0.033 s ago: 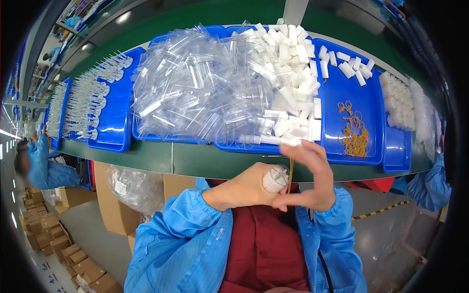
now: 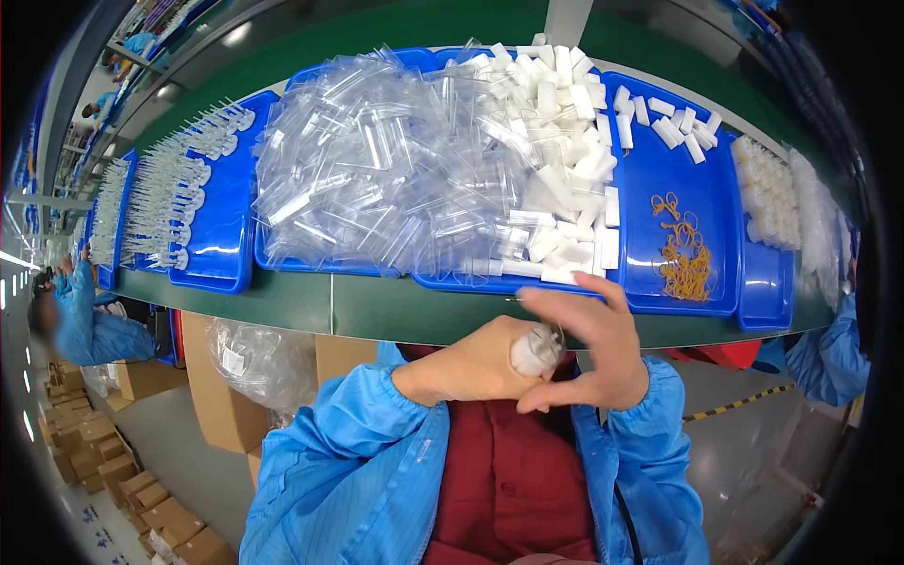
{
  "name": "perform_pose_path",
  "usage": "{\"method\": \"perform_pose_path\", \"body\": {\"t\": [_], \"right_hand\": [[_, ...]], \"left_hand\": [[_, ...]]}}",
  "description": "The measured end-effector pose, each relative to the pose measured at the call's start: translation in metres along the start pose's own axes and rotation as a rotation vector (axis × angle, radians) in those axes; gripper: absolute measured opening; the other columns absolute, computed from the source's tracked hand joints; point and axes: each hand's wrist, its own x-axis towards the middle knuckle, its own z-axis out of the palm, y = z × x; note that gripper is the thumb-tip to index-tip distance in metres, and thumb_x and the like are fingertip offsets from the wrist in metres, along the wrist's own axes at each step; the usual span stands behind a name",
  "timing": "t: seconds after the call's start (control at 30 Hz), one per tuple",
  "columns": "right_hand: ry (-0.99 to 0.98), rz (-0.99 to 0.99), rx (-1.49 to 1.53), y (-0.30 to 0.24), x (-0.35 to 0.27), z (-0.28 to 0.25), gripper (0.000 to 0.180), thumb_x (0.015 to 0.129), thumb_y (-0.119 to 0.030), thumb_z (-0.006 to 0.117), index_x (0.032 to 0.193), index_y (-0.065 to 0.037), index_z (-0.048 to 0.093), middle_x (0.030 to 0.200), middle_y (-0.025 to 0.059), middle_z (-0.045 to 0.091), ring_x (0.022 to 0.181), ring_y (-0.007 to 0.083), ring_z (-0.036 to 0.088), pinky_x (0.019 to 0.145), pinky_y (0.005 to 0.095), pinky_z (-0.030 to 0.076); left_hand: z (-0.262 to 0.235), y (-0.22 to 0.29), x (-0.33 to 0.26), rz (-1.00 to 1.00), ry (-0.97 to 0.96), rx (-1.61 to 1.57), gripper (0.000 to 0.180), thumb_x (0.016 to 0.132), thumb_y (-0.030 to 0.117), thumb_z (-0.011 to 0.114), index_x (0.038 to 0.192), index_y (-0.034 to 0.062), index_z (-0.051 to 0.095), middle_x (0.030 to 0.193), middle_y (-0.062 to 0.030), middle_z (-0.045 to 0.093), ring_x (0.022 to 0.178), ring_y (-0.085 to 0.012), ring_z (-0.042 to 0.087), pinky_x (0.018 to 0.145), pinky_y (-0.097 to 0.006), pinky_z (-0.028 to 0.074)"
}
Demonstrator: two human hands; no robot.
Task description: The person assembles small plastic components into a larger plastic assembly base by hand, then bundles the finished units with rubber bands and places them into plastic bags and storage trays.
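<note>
My left hand (image 2: pixel 480 360) is closed round a short whitish, partly clear cylindrical bundle (image 2: pixel 537 350), whose round end shows above the thumb. Beside it, my right hand (image 2: pixel 603 348) curves with thumb and fingers apart; its fingertips are slightly blurred. A thin strand shows at the bundle's right edge, too small to make out fully. Just beyond the hands, white foam-like blocks (image 2: pixel 574 160) are heaped next to a large pile of clear plastic sleeves (image 2: pixel 377 160). To the right, yellow rubber bands (image 2: pixel 686 268) lie in a blue tray (image 2: pixel 636 273).
White thin-stemmed pieces (image 2: pixel 169 207) stand in rows in a blue tray (image 2: pixel 217 254) at the left. Small white blocks (image 2: pixel 669 127) and a bagged white stack (image 2: pixel 765 193) are at the right. A cardboard box (image 2: pixel 221 395) stands below the green table edge (image 2: pixel 377 306). Co-workers' blue sleeves show at both sides.
The yellow rubber band stretched across my right fingers is no longer visible there. My right fingers have shifted slightly left, and the bundle in my left hand a little right and down.
</note>
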Motion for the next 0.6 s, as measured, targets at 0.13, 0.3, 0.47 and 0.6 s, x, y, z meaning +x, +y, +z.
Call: {"method": "perform_pose_path", "body": {"t": [0.13, 0.3, 0.47, 0.6], "right_hand": [[-0.031, -0.057, -0.078, 0.008, 0.004, 0.006, 0.085, 0.064, -0.058, 0.083, 0.126, -0.005, 0.060, 0.112, 0.0079, 0.070, 0.109, 0.0215, 0.067, 0.110, 0.0425, 0.034], [0.111, -0.096, -0.271, 0.025, -0.032, -0.012, 0.049, 0.076, -0.051, 0.077, 0.097, -0.008, 0.068, 0.088, 0.0022, 0.067, 0.086, 0.0190, 0.066, 0.099, 0.0441, 0.038], [0.269, -0.069, 0.816, 0.003, -0.024, -0.004, 0.046, 0.094, -0.051, 0.056, 0.088, -0.007, 0.063, 0.091, 0.0036, 0.065, 0.087, 0.0197, 0.064, 0.095, 0.0431, 0.039], [0.699, -0.056, 1.889, -0.008, -0.019, 0.006, 0.066, 0.104, -0.049, 0.041, 0.145, 0.002, 0.044, 0.134, 0.0225, 0.059, 0.113, 0.0301, 0.060, 0.105, 0.0451, 0.039]], "left_hand": [[0.011, -0.004, 0.005, 0.251, 0.212, 0.421, 0.025, 0.084, 0.018, 0.074, 0.099, 0.0027, 0.062, 0.083, -0.0088, 0.067, 0.075, -0.0254, 0.064, 0.070, -0.040, 0.051], [0.004, 0.015, -0.014, 0.205, 0.342, 0.222, 0.023, 0.085, 0.015, 0.077, 0.091, 0.0038, 0.059, 0.077, -0.0055, 0.064, 0.067, -0.0146, 0.064, 0.063, -0.031, 0.052], [0.005, 0.018, -0.008, 0.256, 0.440, -0.484, 0.016, 0.090, 0.009, 0.072, 0.099, 0.0027, 0.061, 0.077, -0.0031, 0.062, 0.060, -0.0068, 0.057, 0.058, -0.024, 0.049], [0.027, 0.039, 0.001, 0.600, 0.757, -0.047, 0.029, 0.084, 0.003, 0.077, 0.110, 0.0027, 0.065, 0.079, -0.0045, 0.065, 0.061, -0.0114, 0.061, 0.060, -0.027, 0.051]]}}
